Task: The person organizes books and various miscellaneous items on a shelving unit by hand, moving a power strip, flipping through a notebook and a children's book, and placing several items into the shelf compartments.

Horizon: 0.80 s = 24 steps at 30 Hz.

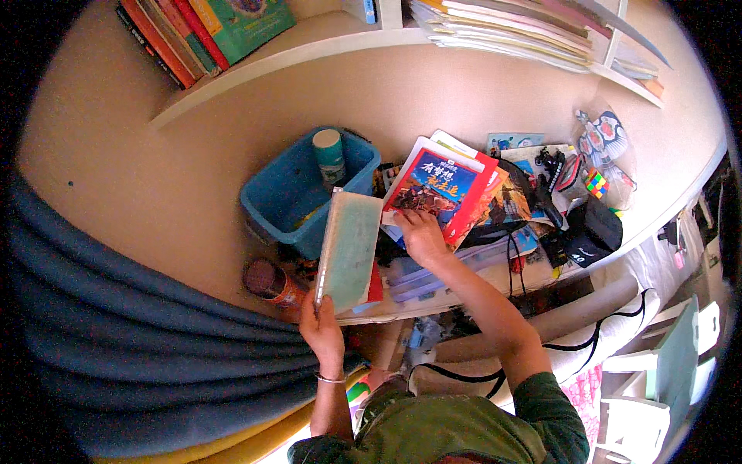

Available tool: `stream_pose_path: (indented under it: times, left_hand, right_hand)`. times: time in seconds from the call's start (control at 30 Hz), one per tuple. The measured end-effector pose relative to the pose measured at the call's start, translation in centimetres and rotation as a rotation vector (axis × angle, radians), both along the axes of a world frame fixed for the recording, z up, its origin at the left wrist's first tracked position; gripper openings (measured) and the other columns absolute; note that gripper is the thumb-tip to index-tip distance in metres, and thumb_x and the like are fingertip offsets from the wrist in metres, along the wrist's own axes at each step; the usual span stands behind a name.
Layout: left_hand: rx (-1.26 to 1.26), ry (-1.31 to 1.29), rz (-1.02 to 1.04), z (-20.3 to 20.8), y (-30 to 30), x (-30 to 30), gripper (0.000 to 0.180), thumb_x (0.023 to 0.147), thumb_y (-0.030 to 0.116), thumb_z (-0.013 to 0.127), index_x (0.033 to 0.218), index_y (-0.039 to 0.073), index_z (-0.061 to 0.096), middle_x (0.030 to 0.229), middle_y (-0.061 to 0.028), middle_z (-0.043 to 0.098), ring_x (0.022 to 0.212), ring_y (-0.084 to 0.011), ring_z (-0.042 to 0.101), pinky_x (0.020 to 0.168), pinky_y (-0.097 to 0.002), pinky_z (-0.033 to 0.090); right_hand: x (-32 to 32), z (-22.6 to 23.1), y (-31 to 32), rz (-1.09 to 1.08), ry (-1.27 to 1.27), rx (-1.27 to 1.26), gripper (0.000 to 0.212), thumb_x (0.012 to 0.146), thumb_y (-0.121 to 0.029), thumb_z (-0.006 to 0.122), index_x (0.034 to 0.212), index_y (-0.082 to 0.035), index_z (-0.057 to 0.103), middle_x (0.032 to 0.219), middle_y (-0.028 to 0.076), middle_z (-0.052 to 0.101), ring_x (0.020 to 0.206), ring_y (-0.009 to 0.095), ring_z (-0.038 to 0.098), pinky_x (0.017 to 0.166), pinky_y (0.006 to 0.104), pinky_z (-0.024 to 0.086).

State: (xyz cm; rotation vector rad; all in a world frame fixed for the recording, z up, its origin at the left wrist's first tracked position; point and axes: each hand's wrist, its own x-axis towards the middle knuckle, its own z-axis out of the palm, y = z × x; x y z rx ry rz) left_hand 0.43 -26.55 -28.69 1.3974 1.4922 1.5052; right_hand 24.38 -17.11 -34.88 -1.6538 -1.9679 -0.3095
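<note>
My left hand (321, 319) grips the lower end of a pale green, thin book (352, 251), tilted upright, its pale spine toward the left. Close to its right, my right hand (422, 234) has its fingers curled over the lower left edge of a booklet with a blue and red cover (437, 184). A small white edge shows by those fingertips, and the thumb is hard to see. The booklet lies on a pile of other books and papers. Behind the green book stands a blue plastic bin (259, 213) holding a teal canister with a pale lid (328, 151).
A dark-topped round container (264, 277) stands beside the bin. To the right lie a puzzle cube (596, 184), a black cap (593, 232) and black cords. Under the pile is a translucent lilac case (464, 271). A shelf (309, 50) with books and papers runs overhead. A dark blue curtain (139, 332) hangs at left.
</note>
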Motion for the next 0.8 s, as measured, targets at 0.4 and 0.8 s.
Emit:
stream_pose_path:
  times: [0.4, 0.8]
  left_hand:
    - [-0.002, -0.034, 0.067, -1.6, 0.1, -1.4, 0.021, 0.084, 0.005, 0.055, 0.104, -0.003, 0.057, 0.088, -0.0043, 0.058, 0.08, -0.0114, 0.051, 0.074, -0.0248, 0.042]
    - [-0.027, -0.035, 0.032, -1.2, -0.7, -1.6, 0.024, 0.084, 0.007, 0.055, 0.106, -0.004, 0.057, 0.089, -0.0059, 0.06, 0.083, -0.0119, 0.053, 0.077, -0.0256, 0.043]
  right_hand:
    - [-0.2, 0.1, -1.0, 0.073, -0.291, -0.068, 0.043, 0.078, -0.027, 0.059, 0.116, -0.008, 0.054, 0.122, 0.015, 0.05, 0.115, 0.033, 0.042, 0.1, 0.0475, 0.027]
    - [3.0, -1.5, -1.3, 0.025, 0.937, -0.212, 0.022, 0.086, -0.013, 0.052, 0.102, -0.001, 0.061, 0.083, 0.013, 0.064, 0.074, 0.026, 0.062, 0.063, 0.0359, 0.048]
